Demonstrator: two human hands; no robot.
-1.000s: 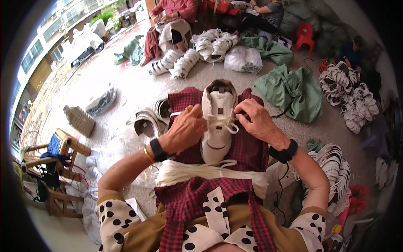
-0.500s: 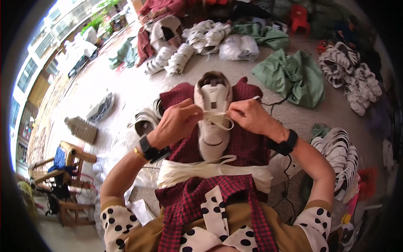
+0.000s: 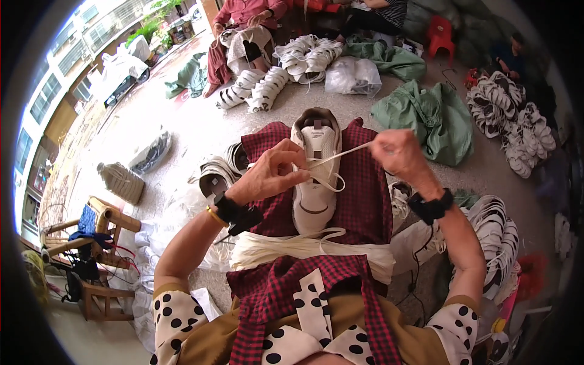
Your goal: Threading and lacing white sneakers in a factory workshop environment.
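Two bare hands of mine are at work over one pale shoe (image 3: 314, 210), which lies sole down on the dark red checked cloth (image 3: 365, 201) across my lap, about midway between its left and right edges. The toe points toward me and the heel opening toward the cloth's far edge. My right hand (image 3: 401, 153) is closed in a loose fist beyond the shoe's right side, over the cloth's right edge, gripping a white lace (image 3: 350, 153) that runs taut and slanting down to the shoe's tongue. My left hand (image 3: 267, 173) is half curled at the shoe's left side, thumb and forefinger nearly meeting over the lacing; I cannot tell whether lace is pinched between them. A slack loop lies on the shoe's right side below the taut length. A thick bundle of cream laces (image 3: 292, 246) stretches across the cloth's near edge, just in front of the toe. Other pale shoes (image 3: 213, 184) stand on the floor (image 3: 182, 115) by the cloth's left edge. Past its far right corner sits a green sack (image 3: 426, 121), and a stack of striped white uppers (image 3: 496, 237) is to my right.
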